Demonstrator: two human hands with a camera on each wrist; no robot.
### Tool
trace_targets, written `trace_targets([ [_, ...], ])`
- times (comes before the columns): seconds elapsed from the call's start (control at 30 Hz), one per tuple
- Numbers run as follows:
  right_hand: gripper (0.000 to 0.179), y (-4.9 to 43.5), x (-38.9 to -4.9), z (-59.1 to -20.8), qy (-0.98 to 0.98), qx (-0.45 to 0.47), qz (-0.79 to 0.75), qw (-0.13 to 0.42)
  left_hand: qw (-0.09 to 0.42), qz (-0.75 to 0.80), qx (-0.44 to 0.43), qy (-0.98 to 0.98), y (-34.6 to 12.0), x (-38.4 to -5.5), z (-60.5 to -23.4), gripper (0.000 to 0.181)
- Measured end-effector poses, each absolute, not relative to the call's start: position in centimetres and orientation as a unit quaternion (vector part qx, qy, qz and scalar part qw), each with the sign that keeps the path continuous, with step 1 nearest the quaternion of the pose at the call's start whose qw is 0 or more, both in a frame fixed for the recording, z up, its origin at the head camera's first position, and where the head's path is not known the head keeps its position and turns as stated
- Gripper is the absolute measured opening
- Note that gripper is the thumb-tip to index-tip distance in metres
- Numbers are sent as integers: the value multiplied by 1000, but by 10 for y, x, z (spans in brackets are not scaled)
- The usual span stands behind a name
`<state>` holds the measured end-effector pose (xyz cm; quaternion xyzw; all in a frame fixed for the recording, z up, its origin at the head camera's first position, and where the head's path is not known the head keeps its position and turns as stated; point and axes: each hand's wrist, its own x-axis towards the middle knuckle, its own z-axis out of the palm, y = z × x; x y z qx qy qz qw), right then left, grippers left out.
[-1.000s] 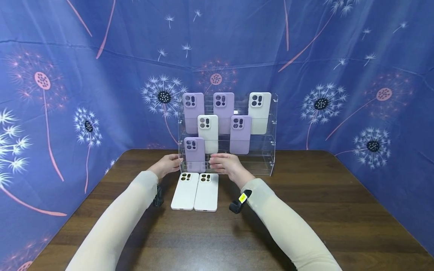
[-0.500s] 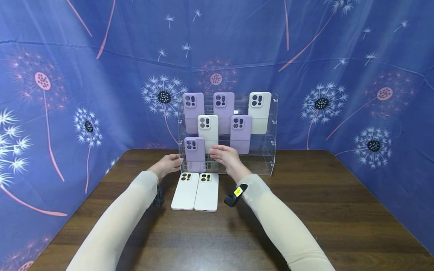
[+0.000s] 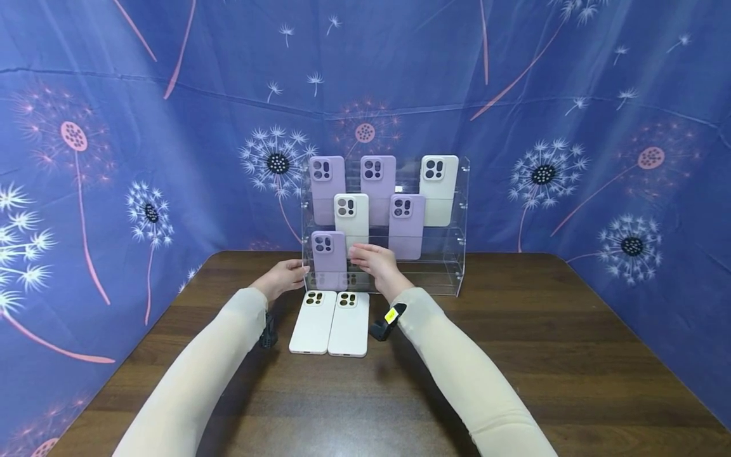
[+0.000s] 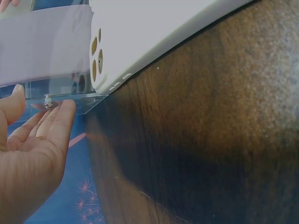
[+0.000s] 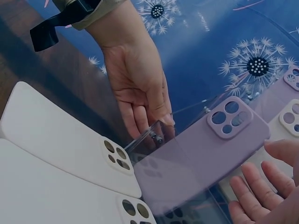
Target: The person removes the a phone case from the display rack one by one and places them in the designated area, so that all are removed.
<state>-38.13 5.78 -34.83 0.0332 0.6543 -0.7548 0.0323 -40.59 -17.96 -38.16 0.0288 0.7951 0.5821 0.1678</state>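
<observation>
A clear acrylic stand (image 3: 440,270) holds purple and white phone cases in three tiers. On its bottom tier, at the left, a purple phone case (image 3: 329,251) leans upright behind the clear front lip. My left hand (image 3: 281,278) touches the stand's left side panel with its fingertips; its fingers (image 4: 60,121) are fairly straight in the left wrist view. To the right of that purple case, my right hand (image 3: 379,266) hovers in front of a middle-tier white phone case (image 3: 352,212), covering its lower part. The right fingers (image 5: 254,186) are loosely bent and hold nothing.
Two white phone cases, one on the left (image 3: 312,324) and one on the right (image 3: 349,324), lie flat before the stand on the wooden table (image 3: 514,355). Higher tiers carry several more cases, including a white one (image 3: 438,190) at top right. Blue dandelion-print cloth hangs behind.
My right hand has risen from beside the bottom-tier purple case and shifted slightly left. The left hand and the phone cases have stayed where they were.
</observation>
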Motion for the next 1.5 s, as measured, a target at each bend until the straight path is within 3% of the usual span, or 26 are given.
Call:
trace_targets([
  [1.27, 47, 47, -404, -347, 696, 80, -711, 58, 172, 581, 22, 796, -179, -408, -381, 61],
  [1.5, 40, 44, -403, -346, 705, 84, -702, 51, 167, 588, 19, 791, -179, -407, -381, 60],
])
